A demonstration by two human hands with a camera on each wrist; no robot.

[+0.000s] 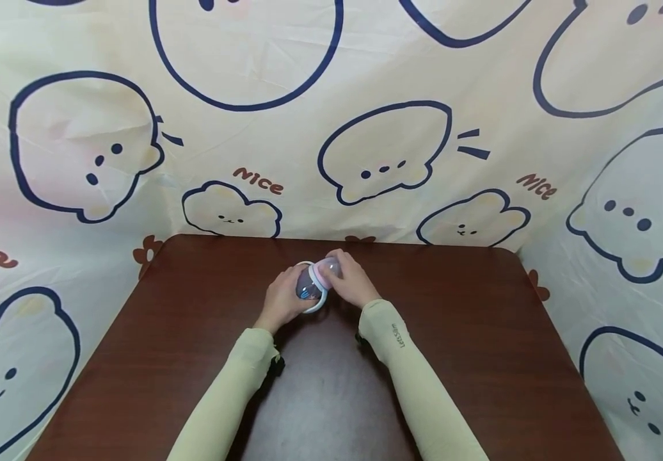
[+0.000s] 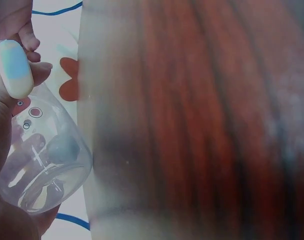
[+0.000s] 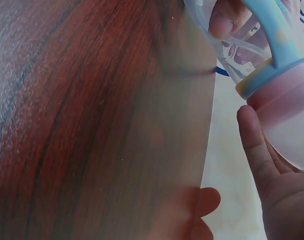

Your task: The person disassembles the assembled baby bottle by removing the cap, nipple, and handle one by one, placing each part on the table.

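A clear baby bottle [image 1: 306,289] with a pale blue two-handled ring and a pink collar under a see-through dome cap is held tilted above the far half of the table. My left hand [image 1: 281,298] grips the bottle's body near the handles. Around the capped end curl the fingers of my right hand [image 1: 356,282]. In the left wrist view, the rounded base and small printed figures show on the bottle [image 2: 67,155], beside a handle [image 2: 14,70]. The right wrist view shows my thumb against the pink collar [image 3: 277,95], just below the blue handle [image 3: 274,35]. Some fingers are hidden behind the bottle.
The dark reddish-brown wooden table [image 1: 458,333] has a glossy patch toward the front. A cream cloth [image 1: 285,134] with cartoon outlines hangs behind and along both sides of it.
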